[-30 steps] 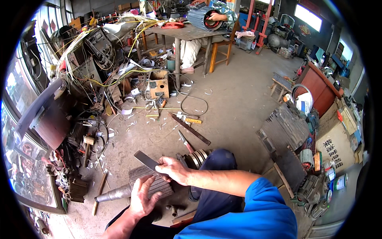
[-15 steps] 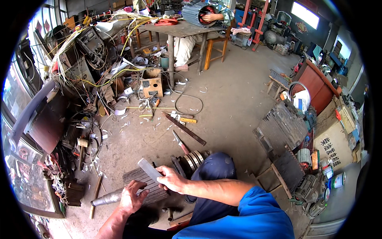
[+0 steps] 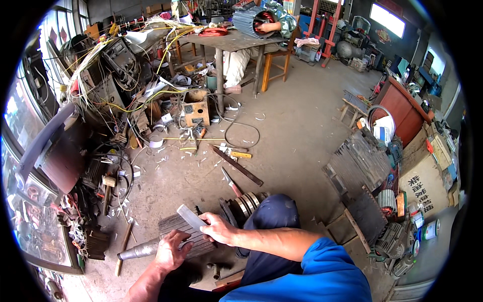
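Note:
On the floor in front of me lies a slotted motor rotor, its shaft pointing left and brass-coloured slip rings at its right end. My right hand is closed around one end of a flat grey bar, which slants up to the left above the slotted core. Fingers apart and slightly bent, my left hand is at the core's near side beside the shaft, holding nothing. Whether its fingertips touch the slots is hard to see. A knife-like tool with a red handle lies beyond the slip rings.
Past the rotor lie a dark bar, a mallet and a wooden stick. A wooden box stands amid cables and scraps. Another person's hand reaches into a ribbed motor housing on a table. Boards lie right.
The view has shifted slightly, so the scene sits a little lower and further right. Both hands keep nearly the same pose, and the flat bar is still in my right hand.

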